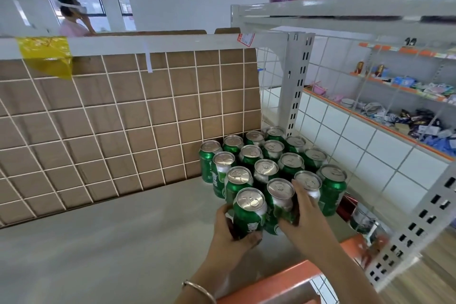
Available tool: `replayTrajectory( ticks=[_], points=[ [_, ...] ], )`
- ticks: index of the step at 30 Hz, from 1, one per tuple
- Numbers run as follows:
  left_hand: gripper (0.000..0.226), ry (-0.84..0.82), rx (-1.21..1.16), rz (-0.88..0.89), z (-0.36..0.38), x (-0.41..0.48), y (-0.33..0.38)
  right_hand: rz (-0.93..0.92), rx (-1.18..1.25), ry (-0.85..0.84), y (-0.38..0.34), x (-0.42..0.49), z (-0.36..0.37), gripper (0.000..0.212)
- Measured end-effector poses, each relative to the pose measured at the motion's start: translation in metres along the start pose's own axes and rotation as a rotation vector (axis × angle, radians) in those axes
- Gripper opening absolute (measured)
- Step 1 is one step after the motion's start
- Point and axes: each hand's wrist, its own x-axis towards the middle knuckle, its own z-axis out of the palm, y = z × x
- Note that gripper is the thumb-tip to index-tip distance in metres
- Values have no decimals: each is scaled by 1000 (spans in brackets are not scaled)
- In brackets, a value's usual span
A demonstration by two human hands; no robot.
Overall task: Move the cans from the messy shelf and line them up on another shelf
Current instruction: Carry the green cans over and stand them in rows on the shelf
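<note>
A cluster of cylindrical green aluminium cans with shiny silver tops (pixel 266 168) stands upright in tight rows at the right end of a smooth grey shelf (pixel 123 242). Behind them is a white wire grid (pixel 118 116) backed by flat brown cardboard (pixel 138 128). The left hand (pixel 229 228) grips the nearest can (pixel 249 210), its fingers (pixel 222 210) curled round the glossy side. The right hand (pixel 304 208) clasps the neighbouring can (pixel 280 201), with its fingers wedged between that can and the next and its thumb on the front.
</note>
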Motion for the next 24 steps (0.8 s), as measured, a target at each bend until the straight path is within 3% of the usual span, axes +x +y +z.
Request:
replayTrajectory(
  ticks=[4,8,11,16,21,24],
  points=[
    [65,86,-142,-108,-5,-6,13,5,63,108,1,-3,-10,70],
    [54,309,-128,-109,-13,10,19,64,176,293,13,-1,-28,56],
    [51,259,-150,-107,8,19,24,92,259,321,20,-4,-30,49],
    [77,313,-250,-108,30,29,18,45,329,327,14,-16,-19,39],
    [41,190,-231,-197,25,10,25,-15,373,313,-4,-15,-12,37],
    [35,163,-132,-267,7,4,21,-92,309,277,-19,-11,0,35]
  ],
)
